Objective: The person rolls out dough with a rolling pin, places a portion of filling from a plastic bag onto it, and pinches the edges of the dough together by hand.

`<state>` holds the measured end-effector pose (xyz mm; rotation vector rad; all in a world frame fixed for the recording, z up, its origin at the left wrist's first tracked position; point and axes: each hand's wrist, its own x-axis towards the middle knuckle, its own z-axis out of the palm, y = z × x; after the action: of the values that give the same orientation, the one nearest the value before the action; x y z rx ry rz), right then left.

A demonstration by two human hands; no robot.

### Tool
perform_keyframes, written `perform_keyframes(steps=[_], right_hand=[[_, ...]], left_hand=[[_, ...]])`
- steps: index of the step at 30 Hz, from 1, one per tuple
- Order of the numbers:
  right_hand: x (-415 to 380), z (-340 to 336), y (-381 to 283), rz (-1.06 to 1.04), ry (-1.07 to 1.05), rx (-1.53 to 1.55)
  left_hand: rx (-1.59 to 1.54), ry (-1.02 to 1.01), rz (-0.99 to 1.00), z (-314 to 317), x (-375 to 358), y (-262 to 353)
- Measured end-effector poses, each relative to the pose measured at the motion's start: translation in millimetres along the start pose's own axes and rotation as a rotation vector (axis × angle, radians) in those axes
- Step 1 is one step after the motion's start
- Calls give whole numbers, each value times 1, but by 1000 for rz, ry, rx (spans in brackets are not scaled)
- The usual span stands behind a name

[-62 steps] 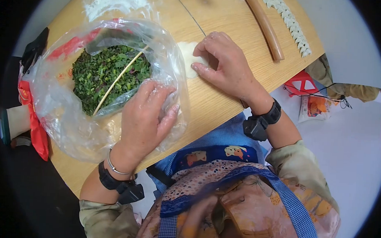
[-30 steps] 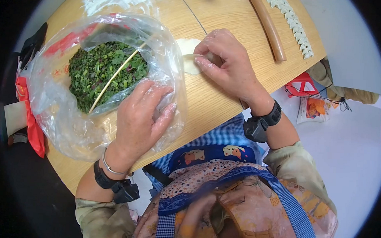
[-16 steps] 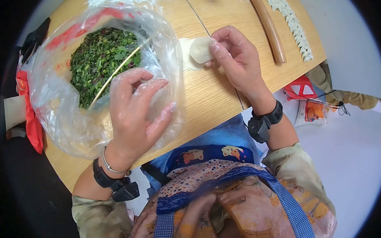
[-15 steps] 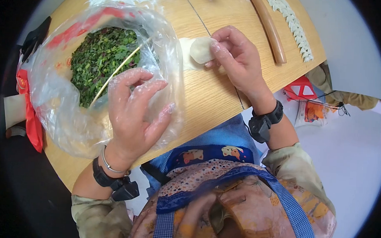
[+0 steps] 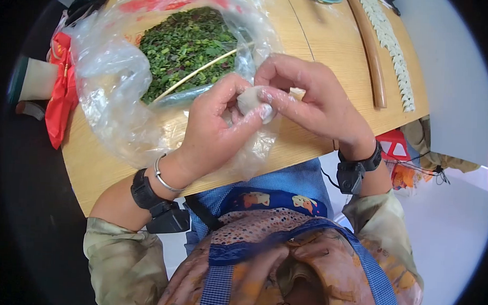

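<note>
A pale round dough wrapper [image 5: 250,100] is pinched between my two hands, over the near right edge of the plastic bag [image 5: 114,89]. My left hand [image 5: 215,122] has its thumb and fingers on the wrapper's lower left side. My right hand [image 5: 310,101] grips it from the right, with a small tan piece [image 5: 297,93] showing by its fingers. Chopped green leaves [image 5: 188,43] fill the bag beside my hands, and a thin light stick [image 5: 198,70] lies across them.
A brown rolling pin [image 5: 368,49] lies at the right of the wooden table [image 5: 334,42]. Beyond it runs a row of folded white dough pieces [image 5: 390,42]. A red bag [image 5: 60,103] hangs at the left edge, near a pale cylindrical container [image 5: 38,79].
My left hand has moved right and closed on the wrapper. My right hand has brought the wrapper from the table to my left hand. The view has shifted, so the bag appears farther right.
</note>
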<state>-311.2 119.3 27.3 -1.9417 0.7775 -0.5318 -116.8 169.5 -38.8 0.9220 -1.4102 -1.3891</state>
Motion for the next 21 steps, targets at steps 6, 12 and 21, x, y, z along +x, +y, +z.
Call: perform_keyframes(steps=[6, 12, 21], right_hand=[[73, 2, 3, -261, 177, 18], [94, 9, 32, -322, 314, -519], [88, 20, 37, -196, 299, -676]], left_hand=[[59, 205, 300, -6, 7, 0], [-102, 404, 195, -34, 28, 32], [-172, 421, -12, -59, 33, 14]])
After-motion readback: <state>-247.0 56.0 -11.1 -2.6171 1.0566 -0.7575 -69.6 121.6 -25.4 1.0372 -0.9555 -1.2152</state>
